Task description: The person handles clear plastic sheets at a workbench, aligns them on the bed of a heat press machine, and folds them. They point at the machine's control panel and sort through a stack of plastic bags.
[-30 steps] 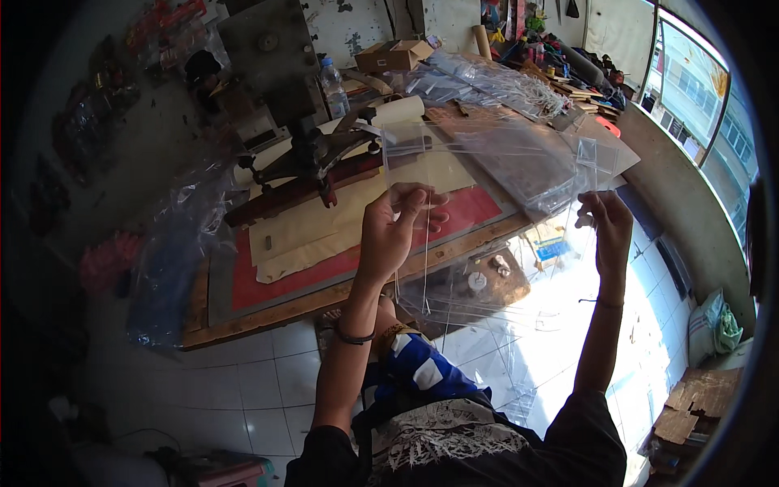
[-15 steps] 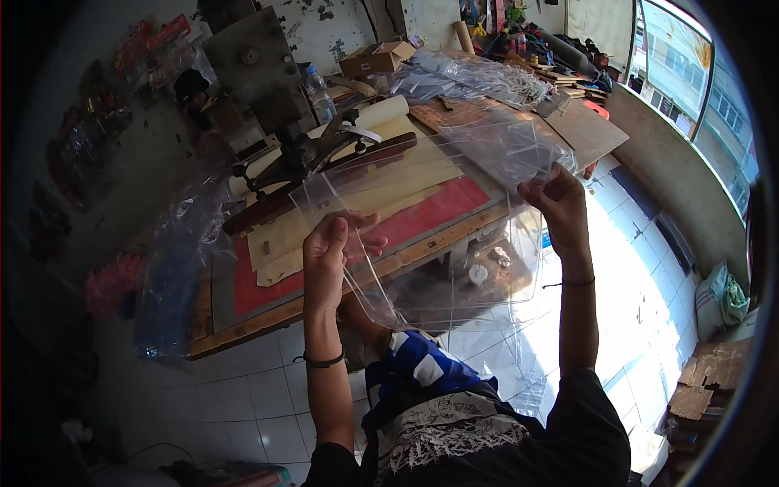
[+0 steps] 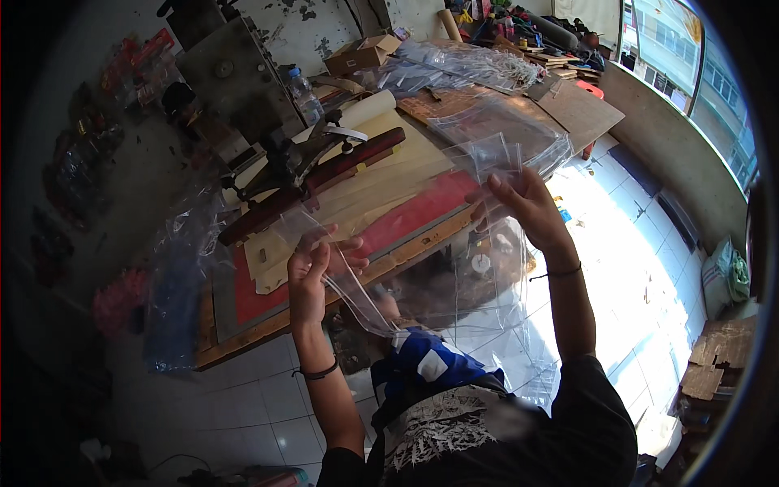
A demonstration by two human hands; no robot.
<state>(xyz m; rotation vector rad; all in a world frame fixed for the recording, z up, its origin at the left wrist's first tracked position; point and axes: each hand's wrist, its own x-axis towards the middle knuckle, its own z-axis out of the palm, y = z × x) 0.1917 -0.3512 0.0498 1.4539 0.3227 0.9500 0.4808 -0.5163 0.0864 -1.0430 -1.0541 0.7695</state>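
A clear plastic sheet (image 3: 459,307), folded or bag-like with pale welded-looking lines, hangs in front of me between both hands. My left hand (image 3: 312,272) has its left edge between thumb and fingers, the fingers partly spread behind the film. At the upper right, my right hand (image 3: 527,209) pinches the sheet's other side, some fingertips showing only through it. Behind the sheet is a press-like machine (image 3: 223,77) with a long dark red bar (image 3: 380,152). Under that bar lie cream sheets (image 3: 280,264) on a red mat (image 3: 426,209).
A wooden-edged worktable (image 3: 389,264) runs diagonally ahead. Plastic film (image 3: 174,300) drapes over its left end. Beyond are a water bottle (image 3: 304,99), a cardboard box (image 3: 363,53) and a heap of clear plastic (image 3: 462,65). My knee in blue-and-white cloth (image 3: 434,361) is below.
My right hand has shifted left and slightly down, closer to my left hand, and the sheet sags more. My left hand has dropped a little and moved left.
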